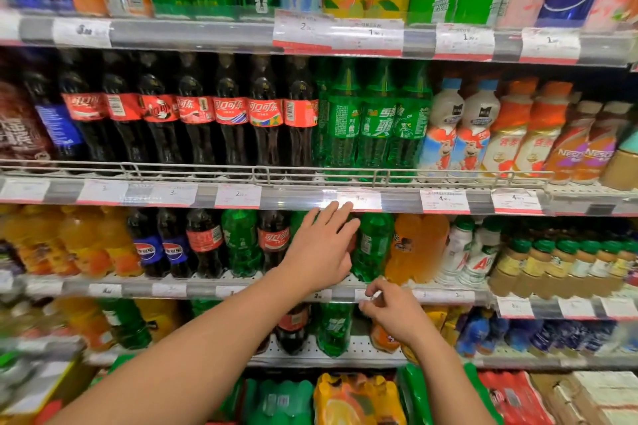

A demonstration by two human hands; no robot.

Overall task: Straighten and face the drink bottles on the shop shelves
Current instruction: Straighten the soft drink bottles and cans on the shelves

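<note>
On the third shelf down, the left hand (319,246) reaches in with fingers straight and spread, flat against the bottles between a cola bottle (274,240) and a green bottle (371,246). It hides whatever stands behind it, so I can't tell whether it's touching a bottle or just passing in front. It grips nothing, as far as I can see.

Lower down, the right hand (388,307) sits at the shelf edge (445,295), fingers curled in a narrow pinch around the price strip. Can't tell if it actually holds anything, maybe a tag.

Only the one head view here, and it's blurry at the sides.

Risk-wise: that row is mixed, cola, green, orange bottle (416,245) all packed touching each other. If the open hand shoves sideways instead of twisting one bottle, I reckon the neighbours tip like dominoes. This shelf has no wire rail, unlike the one above, so a nudged bottle could roll right off. The green one's label faces sideways, so it probably needs turning.
</note>
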